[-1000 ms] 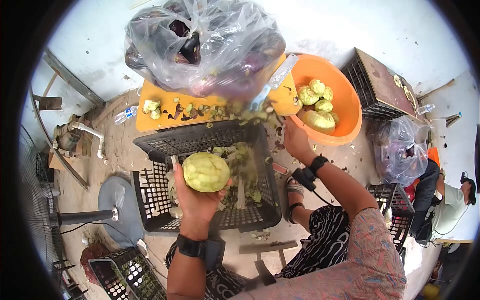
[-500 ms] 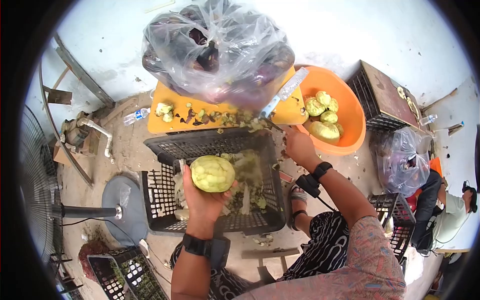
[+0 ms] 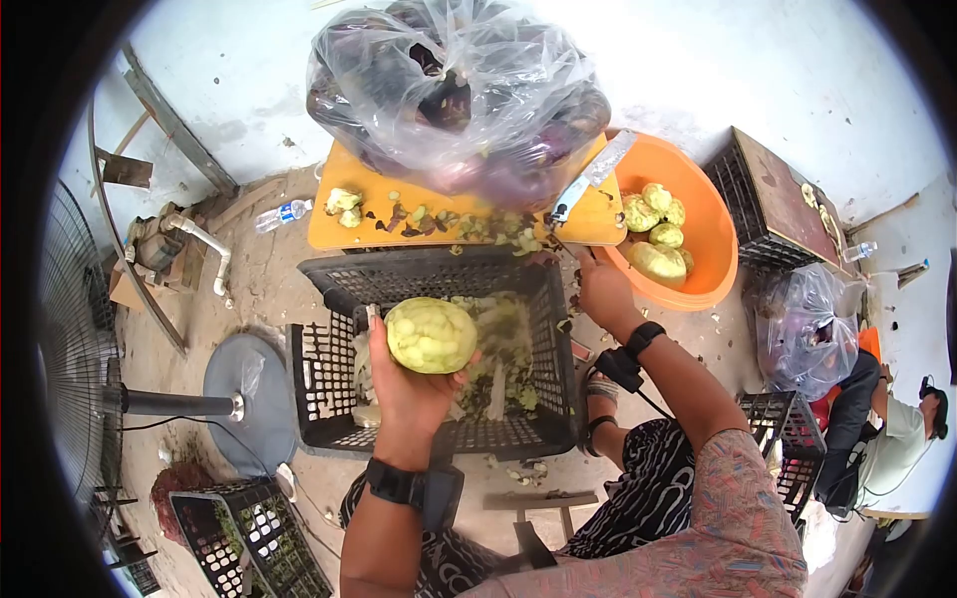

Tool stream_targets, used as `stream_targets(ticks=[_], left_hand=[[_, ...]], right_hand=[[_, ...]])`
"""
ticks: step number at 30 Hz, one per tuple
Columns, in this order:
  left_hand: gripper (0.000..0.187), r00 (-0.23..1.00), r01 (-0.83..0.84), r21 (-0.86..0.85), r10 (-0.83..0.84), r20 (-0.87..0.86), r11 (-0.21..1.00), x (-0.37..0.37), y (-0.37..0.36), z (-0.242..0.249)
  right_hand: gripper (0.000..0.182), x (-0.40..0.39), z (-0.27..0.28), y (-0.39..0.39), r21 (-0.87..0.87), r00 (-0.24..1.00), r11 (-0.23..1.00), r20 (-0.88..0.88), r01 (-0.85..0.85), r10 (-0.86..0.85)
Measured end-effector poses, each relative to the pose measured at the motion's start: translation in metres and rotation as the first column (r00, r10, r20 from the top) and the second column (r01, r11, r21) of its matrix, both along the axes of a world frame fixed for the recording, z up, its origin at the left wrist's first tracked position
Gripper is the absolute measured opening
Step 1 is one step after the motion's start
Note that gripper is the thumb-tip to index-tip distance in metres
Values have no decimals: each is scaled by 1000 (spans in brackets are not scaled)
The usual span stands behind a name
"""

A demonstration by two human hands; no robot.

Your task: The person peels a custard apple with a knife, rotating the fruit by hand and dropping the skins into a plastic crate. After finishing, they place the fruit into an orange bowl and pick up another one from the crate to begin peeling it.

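Note:
A pale green, peeled-looking round vegetable rests in my left hand, whose fingers wrap round it above a black crate holding scraps. My right hand is closed near the right front corner of the yellow board. A thin dark handle or blade seems to stick out of it toward the board, too small to name. On the board lie a cleaver, trimmings and a pale piece, beside a big clear bag of purple vegetables.
An orange basin with several pale green vegetables stands right of the board. Further right are a dark crate, another bag and a seated person. A fan stands at left, a small crate at lower left.
The view has shifted, so the board, bag and basin appear slightly lower and further right. Both hands keep much the same poses, the left still holding the vegetable.

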State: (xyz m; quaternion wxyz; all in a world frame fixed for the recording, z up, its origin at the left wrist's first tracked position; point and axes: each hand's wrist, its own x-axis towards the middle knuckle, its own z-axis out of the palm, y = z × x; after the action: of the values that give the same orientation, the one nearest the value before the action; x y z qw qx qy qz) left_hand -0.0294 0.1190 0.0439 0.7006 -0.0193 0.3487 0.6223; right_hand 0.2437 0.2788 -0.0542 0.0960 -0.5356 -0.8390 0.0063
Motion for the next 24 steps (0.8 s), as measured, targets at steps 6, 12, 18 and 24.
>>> stream_targets(ticks=[6,12,18,24], left_hand=[[75,1000,-21,23,21,-6,1000,-10,-6,-2],[73,999,-45,33,45,-14,998,-15,-5,-3],[71,999,-45,38,45,2,998,-14,-3,-3],[72,998,-54,8,54,13,999,-15,-2,-4]], right_hand=[[36,-5,8,-11,-70,964,968,-138,-240,229],[35,-18,-21,32,89,995,996,-95,-25,33],[41,-29,5,27,83,950,952,-81,-295,302],[46,-19,19,17,-110,947,940,-46,-322,319]])
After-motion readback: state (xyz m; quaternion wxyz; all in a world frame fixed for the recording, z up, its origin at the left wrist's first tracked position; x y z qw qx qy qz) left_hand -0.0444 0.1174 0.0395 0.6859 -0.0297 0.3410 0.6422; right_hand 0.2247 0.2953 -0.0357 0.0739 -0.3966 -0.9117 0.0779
